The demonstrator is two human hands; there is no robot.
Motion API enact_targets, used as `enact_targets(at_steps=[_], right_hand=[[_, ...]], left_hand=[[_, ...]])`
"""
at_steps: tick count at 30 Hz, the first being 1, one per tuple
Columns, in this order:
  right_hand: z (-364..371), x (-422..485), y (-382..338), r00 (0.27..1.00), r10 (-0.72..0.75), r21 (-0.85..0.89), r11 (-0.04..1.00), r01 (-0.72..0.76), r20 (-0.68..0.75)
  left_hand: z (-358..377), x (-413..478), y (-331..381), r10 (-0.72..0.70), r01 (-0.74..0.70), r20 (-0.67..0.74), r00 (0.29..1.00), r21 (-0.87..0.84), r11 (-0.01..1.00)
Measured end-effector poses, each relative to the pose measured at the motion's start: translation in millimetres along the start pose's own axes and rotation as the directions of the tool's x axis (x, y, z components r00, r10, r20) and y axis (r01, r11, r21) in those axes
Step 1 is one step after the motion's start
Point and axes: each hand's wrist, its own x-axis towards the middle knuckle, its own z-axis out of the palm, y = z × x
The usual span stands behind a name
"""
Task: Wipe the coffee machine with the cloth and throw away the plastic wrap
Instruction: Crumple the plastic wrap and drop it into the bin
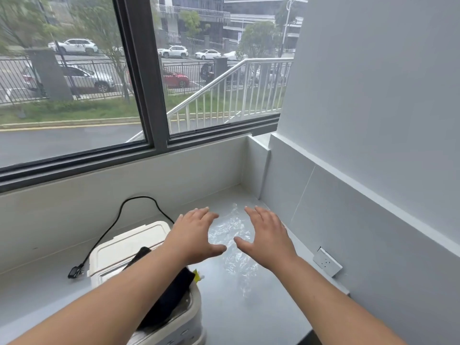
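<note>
- Plastic wrap (232, 241): clear, crumpled sheet lying flat on the grey counter (261, 314), in the corner near the right wall, just right of the coffee machine (129, 247).
- Left hand (195, 236) & right hand (267, 239) are over the wrap, palms down, one each side; fingers spread and released, gripping nothing. Can't tell if they touch the wrap.
- Coffee machine: white, beside the wrap, partly under the left forearm.
- Dark cloth (169, 300) lies on top of the machine at its near end, w/ a small yellow bit next to it.
- Black power cord (119, 215) loops along the counter behind the machine; plug rests unplugged at left.
- Wall socket (326, 262) on the right wall.
</note>
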Motion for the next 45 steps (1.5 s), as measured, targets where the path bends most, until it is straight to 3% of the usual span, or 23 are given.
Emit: enact_targets(at_steps=[14,31,40,45], right_hand=[[28.7,29.6,90.3,0.993,0.060,0.013,0.998,-0.062,0.101],[91.7,70.0,119.2,0.958,0.017,-0.003,1.000,-0.017,0.287],[116.3,77.1,134.4,0.921,0.082,0.041,0.994,-0.106,0.381],[118.1,78.6,139.9,0.894,0.126,0.092,0.979,-0.182,0.430]], left_hand=[[47.6,74.9,45.6,-0.027,0.024,0.106,0.994,0.027,0.999],[100.5,121.4,55.2,-0.140,0.124,0.223,0.965,0.087,0.989],[124.1,133.8,52.1,-0.208,0.180,0.300,0.931,0.117,0.977],[131.6,136.3,55.7,-0.234,0.237,0.336,0.912,0.030,0.971]])
